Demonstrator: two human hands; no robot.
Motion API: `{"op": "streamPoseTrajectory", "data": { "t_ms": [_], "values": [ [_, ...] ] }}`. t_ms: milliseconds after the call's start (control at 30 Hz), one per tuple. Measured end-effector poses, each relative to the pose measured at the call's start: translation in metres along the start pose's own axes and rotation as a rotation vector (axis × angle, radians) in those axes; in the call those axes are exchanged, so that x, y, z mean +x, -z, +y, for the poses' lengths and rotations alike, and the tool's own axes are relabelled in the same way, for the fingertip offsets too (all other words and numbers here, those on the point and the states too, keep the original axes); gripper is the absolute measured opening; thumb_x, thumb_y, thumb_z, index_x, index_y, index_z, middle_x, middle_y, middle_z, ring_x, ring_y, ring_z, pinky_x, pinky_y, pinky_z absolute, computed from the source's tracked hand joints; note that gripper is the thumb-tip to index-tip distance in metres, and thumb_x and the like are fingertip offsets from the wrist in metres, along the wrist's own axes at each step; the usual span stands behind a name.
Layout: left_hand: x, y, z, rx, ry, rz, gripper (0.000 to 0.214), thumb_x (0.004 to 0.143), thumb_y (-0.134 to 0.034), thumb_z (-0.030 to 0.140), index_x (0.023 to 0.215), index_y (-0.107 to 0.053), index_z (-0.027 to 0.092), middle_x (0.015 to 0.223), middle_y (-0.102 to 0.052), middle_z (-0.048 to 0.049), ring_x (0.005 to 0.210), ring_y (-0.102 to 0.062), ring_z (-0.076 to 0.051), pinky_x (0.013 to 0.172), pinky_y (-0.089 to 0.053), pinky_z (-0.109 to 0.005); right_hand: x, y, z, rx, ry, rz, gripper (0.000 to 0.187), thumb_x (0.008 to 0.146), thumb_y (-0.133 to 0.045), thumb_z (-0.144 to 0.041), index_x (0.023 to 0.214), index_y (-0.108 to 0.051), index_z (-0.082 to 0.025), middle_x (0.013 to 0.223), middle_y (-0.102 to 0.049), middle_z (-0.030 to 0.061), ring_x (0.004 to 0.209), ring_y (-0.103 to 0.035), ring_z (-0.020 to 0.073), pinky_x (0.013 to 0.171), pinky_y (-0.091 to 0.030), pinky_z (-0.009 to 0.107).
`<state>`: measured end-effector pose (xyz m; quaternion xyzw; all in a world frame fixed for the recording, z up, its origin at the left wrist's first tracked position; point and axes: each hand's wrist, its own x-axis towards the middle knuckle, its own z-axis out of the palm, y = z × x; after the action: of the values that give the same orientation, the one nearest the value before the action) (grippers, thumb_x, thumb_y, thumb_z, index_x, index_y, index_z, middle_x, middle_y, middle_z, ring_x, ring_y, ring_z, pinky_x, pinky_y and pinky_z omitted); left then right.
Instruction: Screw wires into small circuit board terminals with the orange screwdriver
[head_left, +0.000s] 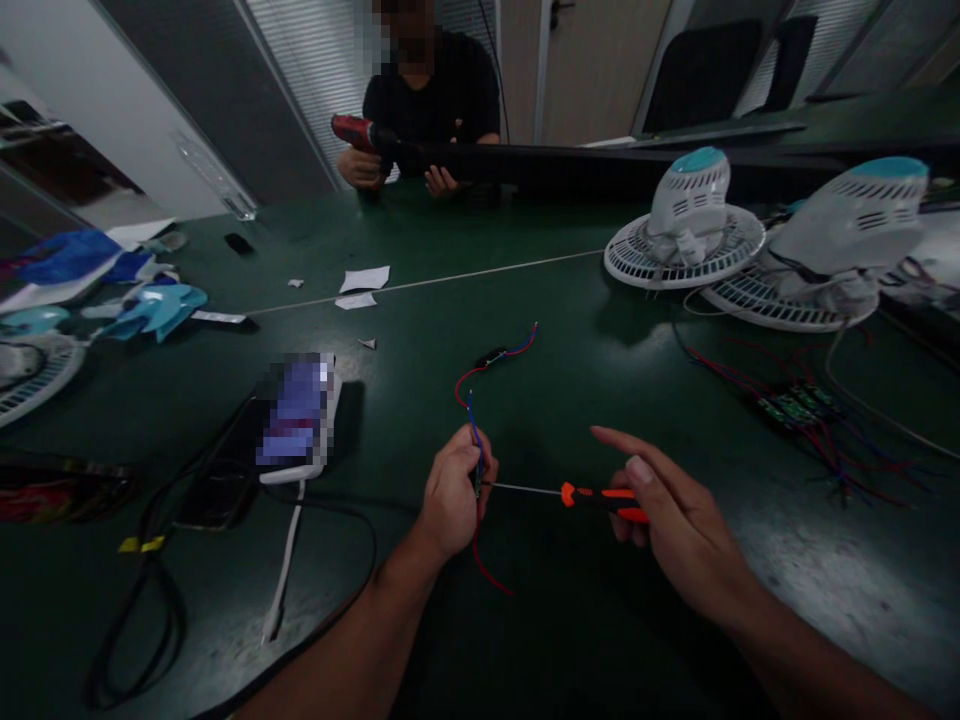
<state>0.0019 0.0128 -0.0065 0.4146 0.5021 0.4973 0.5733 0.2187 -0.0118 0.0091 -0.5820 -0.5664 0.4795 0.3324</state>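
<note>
My left hand (452,490) is closed in a pinch on a small part with red and blue wires (471,385) that trail away over the dark green table (555,330). My right hand (667,515) grips an orange-handled screwdriver (600,497), with the index finger stretched out above it. The thin metal shaft points left and its tip meets the part in my left fingers.
Two white fan housings (686,225) with teal caps lie at the right, beside circuit boards with wires (799,405). A phone (300,415) on a white block and black cables lie at the left. Across the table a person holds a red power tool (352,130).
</note>
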Motion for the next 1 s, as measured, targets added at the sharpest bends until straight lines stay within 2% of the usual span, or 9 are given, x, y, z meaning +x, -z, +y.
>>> {"op": "streamPoseTrajectory", "data": {
  "t_ms": [100, 300, 600, 867, 933, 1000],
  "values": [
    [0.0, -0.0001, 0.0002, 0.003, -0.009, 0.0, 0.019, 0.075, -0.041, 0.036, 0.067, -0.047, 0.02, 0.046, -0.043, 0.0049, 0.034, -0.033, -0.009, 0.032, -0.024, -0.019, 0.0012, -0.0004, -0.0019, -0.074, 0.006, 0.012, 0.045, 0.096, -0.04, -0.048, 0.133, -0.053, -0.024, 0.057, -0.051, -0.0051, 0.048, -0.054, 0.0125, 0.044, -0.04, 0.024],
    [0.0, -0.0002, 0.0007, -0.006, -0.01, -0.01, 0.019, 0.075, -0.041, 0.035, 0.066, -0.047, 0.02, 0.046, -0.044, 0.0051, 0.033, -0.033, -0.008, 0.031, -0.023, -0.019, 0.002, -0.0015, -0.0071, -0.081, 0.137, -0.006, 0.042, 0.095, -0.047, -0.039, 0.132, -0.047, -0.019, 0.059, -0.052, -0.0055, 0.05, -0.053, 0.0125, 0.047, -0.043, 0.025],
    [0.0012, 0.0017, -0.0016, -0.009, -0.009, -0.003, 0.018, 0.075, -0.038, 0.034, 0.068, -0.047, 0.02, 0.044, -0.042, 0.0057, 0.033, -0.033, -0.009, 0.032, -0.024, -0.019, 0.0021, -0.002, -0.0018, -0.053, 0.189, -0.02, 0.043, 0.093, -0.05, -0.036, 0.132, -0.041, -0.02, 0.069, -0.055, -0.0036, 0.056, -0.053, 0.0129, 0.051, -0.043, 0.026],
    [0.0012, 0.0015, -0.0016, -0.003, 0.019, 0.014, 0.019, 0.074, -0.04, 0.036, 0.067, -0.046, 0.02, 0.045, -0.043, 0.0058, 0.032, -0.033, -0.008, 0.031, -0.023, -0.018, 0.0026, -0.0016, -0.0016, 0.026, 0.143, -0.01, 0.045, 0.09, -0.056, -0.038, 0.13, -0.043, -0.023, 0.072, -0.057, -0.0034, 0.053, -0.049, 0.0109, 0.047, -0.041, 0.023],
    [0.001, 0.0015, -0.0024, -0.005, 0.015, 0.007, 0.019, 0.075, -0.04, 0.036, 0.068, -0.047, 0.02, 0.046, -0.043, 0.0057, 0.032, -0.033, -0.008, 0.031, -0.024, -0.019, 0.0026, -0.0013, -0.0011, 0.058, 0.115, -0.002, 0.045, 0.089, -0.057, -0.042, 0.128, -0.046, -0.023, 0.074, -0.058, -0.0025, 0.056, -0.053, 0.0117, 0.049, -0.043, 0.023],
    [0.0007, 0.0014, -0.0024, -0.002, 0.017, -0.002, 0.019, 0.075, -0.04, 0.036, 0.068, -0.047, 0.02, 0.046, -0.044, 0.0056, 0.032, -0.033, -0.008, 0.031, -0.024, -0.019, 0.0025, -0.0007, 0.0001, 0.07, 0.074, -0.013, 0.043, 0.091, -0.051, -0.047, 0.127, -0.049, -0.024, 0.073, -0.06, -0.0014, 0.059, -0.056, 0.0132, 0.051, -0.044, 0.024]
  ]
}}
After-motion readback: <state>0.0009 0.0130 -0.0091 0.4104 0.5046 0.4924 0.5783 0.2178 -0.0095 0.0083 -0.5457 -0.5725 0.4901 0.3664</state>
